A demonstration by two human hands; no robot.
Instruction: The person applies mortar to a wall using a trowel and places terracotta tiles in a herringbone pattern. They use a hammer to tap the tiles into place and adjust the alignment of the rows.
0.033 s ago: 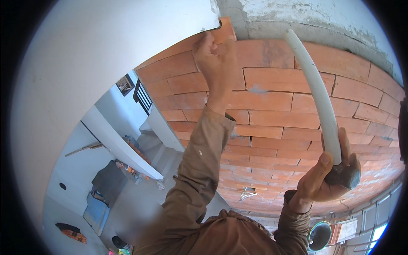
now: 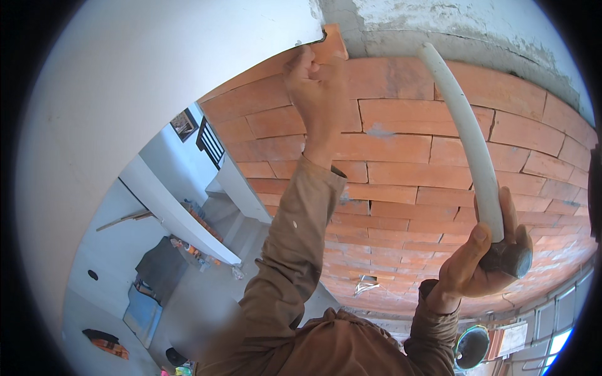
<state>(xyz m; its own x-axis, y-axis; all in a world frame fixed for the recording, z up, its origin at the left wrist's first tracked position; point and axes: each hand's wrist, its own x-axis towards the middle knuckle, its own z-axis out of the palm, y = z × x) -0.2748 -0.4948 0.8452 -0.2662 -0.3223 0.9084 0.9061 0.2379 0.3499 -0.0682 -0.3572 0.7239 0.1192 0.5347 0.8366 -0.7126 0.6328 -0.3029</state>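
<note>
My left hand (image 2: 316, 84) is raised at the top of the brick wall, fingers curled against a small terracotta piece (image 2: 332, 41) in the corner beside a white overhanging surface (image 2: 163, 62); part of the piece is hidden behind that surface and my fingers. My right hand (image 2: 470, 263) grips a mallet just by its dark head (image 2: 511, 258), with the long pale handle (image 2: 464, 119) pointing upward in front of the bricks (image 2: 395, 172).
A grey cement band (image 2: 401, 44) runs above the brickwork. At lower left are stairs (image 2: 232, 222), a black railing (image 2: 212, 144), leaning dark boards (image 2: 157, 276) and assorted items on the floor. A round dark container (image 2: 470, 348) stands at lower right.
</note>
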